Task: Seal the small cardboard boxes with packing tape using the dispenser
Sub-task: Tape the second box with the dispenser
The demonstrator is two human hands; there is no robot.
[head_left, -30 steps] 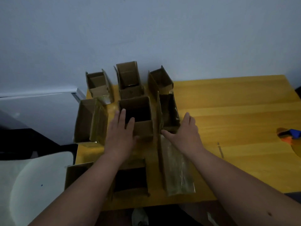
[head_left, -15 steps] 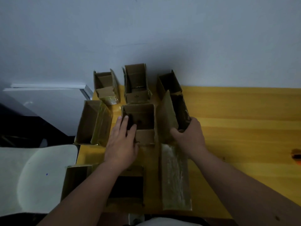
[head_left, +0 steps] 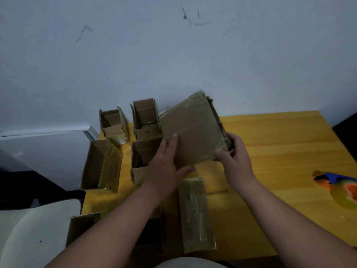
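A person lifts a small cardboard box [head_left: 190, 130] clear of a yellow wooden table [head_left: 274, 144], its broad taped face turned to the camera and its long axis tilted from lower left up towards the upper right, the open end facing away to the right. Below it stand more open cardboard boxes [head_left: 144, 120] in rows along the table's left side, one flattened taped box [head_left: 195, 215] lying lengthwise near the front edge. A tape dispenser [head_left: 340, 185] (blue and orange, partly cut off) rests at the far right, well apart. A scuffed pale wall [head_left: 173, 55] rises behind; a white chair [head_left: 34, 229] sits lower left. The left hand [head_left: 168, 163] lies with straight fingers flat against the box's face, thumb under its lower edge. The right hand [head_left: 234, 157] curls round the box's lower right corner, gripping it.
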